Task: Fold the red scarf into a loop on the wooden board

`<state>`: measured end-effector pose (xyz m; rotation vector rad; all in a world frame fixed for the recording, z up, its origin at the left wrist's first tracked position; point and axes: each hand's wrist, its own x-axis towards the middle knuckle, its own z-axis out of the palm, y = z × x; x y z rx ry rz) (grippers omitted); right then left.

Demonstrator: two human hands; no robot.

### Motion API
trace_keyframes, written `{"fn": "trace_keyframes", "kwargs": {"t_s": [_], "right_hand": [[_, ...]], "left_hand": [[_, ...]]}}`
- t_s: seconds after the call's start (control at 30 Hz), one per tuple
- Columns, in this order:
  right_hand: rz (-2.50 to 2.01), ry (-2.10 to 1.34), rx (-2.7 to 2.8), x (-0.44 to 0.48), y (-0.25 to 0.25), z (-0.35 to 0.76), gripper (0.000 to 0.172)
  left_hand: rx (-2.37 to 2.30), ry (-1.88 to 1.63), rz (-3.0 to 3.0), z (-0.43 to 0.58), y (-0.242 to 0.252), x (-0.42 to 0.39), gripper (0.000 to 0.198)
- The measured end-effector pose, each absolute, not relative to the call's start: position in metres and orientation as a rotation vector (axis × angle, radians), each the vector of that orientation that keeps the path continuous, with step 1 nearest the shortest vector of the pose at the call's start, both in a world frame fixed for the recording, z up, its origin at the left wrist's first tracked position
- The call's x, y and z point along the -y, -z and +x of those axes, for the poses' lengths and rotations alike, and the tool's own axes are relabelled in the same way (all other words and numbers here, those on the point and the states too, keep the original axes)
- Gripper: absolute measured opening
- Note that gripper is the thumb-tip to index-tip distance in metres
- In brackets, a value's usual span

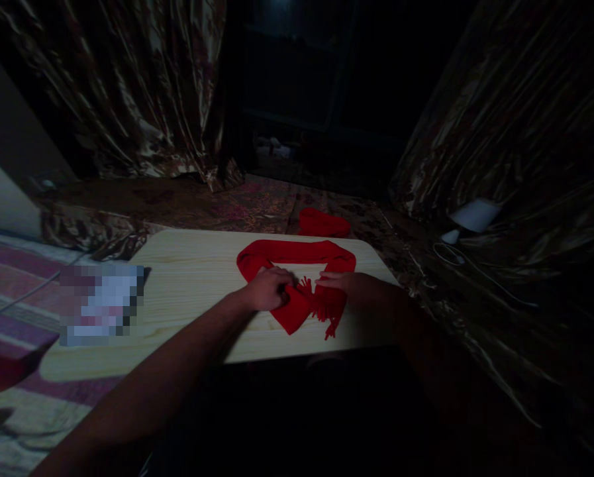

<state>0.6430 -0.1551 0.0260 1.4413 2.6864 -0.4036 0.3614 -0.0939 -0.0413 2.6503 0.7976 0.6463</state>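
A red scarf with fringed ends lies in a loop on a light wooden table. Its two ends come together on the near side, where the fringe spreads over the wood. My left hand is closed on the left part of the scarf, fingers curled into the cloth. On the right part rests my right hand, its fingers stretched out across the fabric. Deep shadow hides much of that hand, including its thumb.
Beyond the far table edge lies another red cloth item. A blurred-out, bluish item is at the table's left edge, beside striped bedding. A white lamp with a cable stands at right. Patterned curtains hang behind.
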Motion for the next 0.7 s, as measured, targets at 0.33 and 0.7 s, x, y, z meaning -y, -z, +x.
{"fn": "trace_keyframes", "kwargs": {"t_s": [0.33,0.7], "right_hand": [[1.527,0.119,-2.798,0.144,0.001,0.637,0.022],[2.100,2.072,-2.562,0.099,0.023,0.555,0.027]], "left_hand": [[-0.611,-0.564,2.745,0.358,0.035,0.096,0.035],[-0.626,-0.555,2.605,0.353,0.034,0.098,0.020]]}}
